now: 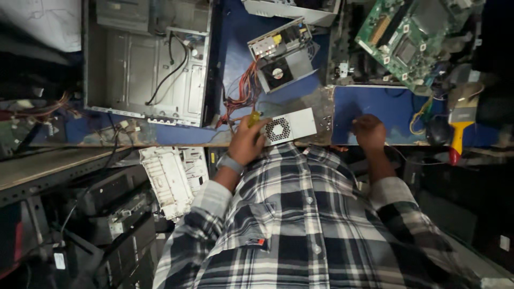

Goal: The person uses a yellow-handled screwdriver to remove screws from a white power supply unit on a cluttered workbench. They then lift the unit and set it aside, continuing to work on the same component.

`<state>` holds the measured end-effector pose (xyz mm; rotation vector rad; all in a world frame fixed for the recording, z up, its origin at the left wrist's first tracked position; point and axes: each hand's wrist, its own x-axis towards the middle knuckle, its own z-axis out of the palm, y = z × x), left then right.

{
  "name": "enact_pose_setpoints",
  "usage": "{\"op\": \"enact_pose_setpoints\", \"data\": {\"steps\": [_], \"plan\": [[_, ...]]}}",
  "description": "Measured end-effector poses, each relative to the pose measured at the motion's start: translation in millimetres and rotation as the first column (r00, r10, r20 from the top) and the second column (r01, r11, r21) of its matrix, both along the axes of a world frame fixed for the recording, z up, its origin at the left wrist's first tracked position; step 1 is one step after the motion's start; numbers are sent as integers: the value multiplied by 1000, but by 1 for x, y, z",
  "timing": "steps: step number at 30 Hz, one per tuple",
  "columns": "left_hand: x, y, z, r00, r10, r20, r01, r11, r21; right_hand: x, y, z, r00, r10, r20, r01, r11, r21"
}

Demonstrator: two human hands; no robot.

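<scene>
A plaid shirt (300, 225) in navy, white and grey, buttoned down the front. Cuffs rolled above the wrists. A grey watch (229, 162) sits just below the left cuff.

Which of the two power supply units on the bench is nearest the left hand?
The pale power supply at the bench edge, touching the left hand; the grey power supply lies farther back.

Illumination is dim overall, brightest on the blue bench top (369, 107) at frame centre. Corners and lower edges fall into deep shadow. Detail is soft and slightly blurred, with wide-angle bending at the edges.
</scene>
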<state>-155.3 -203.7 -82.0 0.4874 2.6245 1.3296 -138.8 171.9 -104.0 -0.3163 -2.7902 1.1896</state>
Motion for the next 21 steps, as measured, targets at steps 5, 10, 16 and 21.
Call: {"op": "enact_pose_setpoints", "data": {"steps": [5,10,16,21], "plan": [[3,-5,53,981,-16,195,-13,989,145,-3,8,-1,996,-66,63,53,982,182],[8,-15,107,997,-56,-62,74,932,355,5,17,-16,991,-100,84,88,987,137],[19,-8,158,1000,7,-31,19,652,758,3,14,-8,999,-30,-36,19,961,-277],[15,7,189,995,-69,-74,101,682,724,-12,-43,93,965,257,-52,-235,759,-607]]}}
